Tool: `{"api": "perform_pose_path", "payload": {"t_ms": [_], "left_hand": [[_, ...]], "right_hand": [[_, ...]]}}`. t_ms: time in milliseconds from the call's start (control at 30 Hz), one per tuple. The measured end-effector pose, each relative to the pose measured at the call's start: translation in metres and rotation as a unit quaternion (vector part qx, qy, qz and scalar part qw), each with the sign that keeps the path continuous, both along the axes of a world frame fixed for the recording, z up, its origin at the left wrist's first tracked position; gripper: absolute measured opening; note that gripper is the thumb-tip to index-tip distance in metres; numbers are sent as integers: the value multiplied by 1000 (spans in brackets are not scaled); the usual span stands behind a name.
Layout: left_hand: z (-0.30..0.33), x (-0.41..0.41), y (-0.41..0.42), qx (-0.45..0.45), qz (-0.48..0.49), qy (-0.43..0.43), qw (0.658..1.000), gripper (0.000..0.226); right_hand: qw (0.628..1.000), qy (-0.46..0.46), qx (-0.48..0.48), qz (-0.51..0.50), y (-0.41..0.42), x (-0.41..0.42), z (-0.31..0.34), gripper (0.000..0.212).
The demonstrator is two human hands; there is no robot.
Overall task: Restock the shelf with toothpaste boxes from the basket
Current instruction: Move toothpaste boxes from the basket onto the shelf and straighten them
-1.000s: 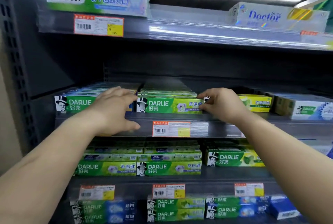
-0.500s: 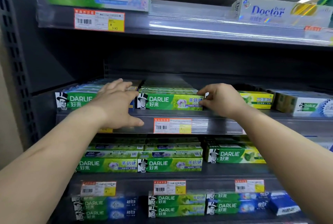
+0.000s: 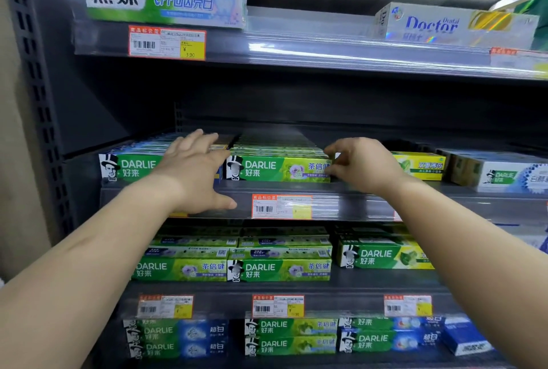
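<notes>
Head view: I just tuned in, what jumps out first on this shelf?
Two bare arms reach to the middle shelf: the left hand lies flat over the left row of Darlie boxes, while the right hand pinches the right end of the green Darlie box at centre. Above, a large green-and-white box sits at the top shelf's left, over a red-and-yellow price tag.

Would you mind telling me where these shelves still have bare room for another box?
The top shelf is bare between the CPP box and the Doctor box. The hands' shelf is crowded along its front, but open above the Darlie rows. Lower shelves look packed.
</notes>
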State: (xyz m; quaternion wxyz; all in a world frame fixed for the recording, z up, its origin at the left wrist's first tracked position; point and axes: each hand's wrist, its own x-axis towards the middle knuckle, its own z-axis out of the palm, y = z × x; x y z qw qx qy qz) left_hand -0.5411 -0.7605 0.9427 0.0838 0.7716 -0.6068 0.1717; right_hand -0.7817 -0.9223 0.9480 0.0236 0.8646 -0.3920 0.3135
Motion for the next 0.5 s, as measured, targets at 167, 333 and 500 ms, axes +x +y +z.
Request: {"api": "perform_pose_path", "payload": {"t_ms": [167,333,500], "left_hand": [[-16,1,31,-73,-38,42,996,92],[-50,20,101,-108,12,54,993,90],[-95,60,216,-20,142,72,987,85]], "right_hand": [[996,-37,-62,58,42,7,2,38],[968,-8,-46,246,115,69,-27,38],[918,141,4,371,204,152,-82,42]]}}
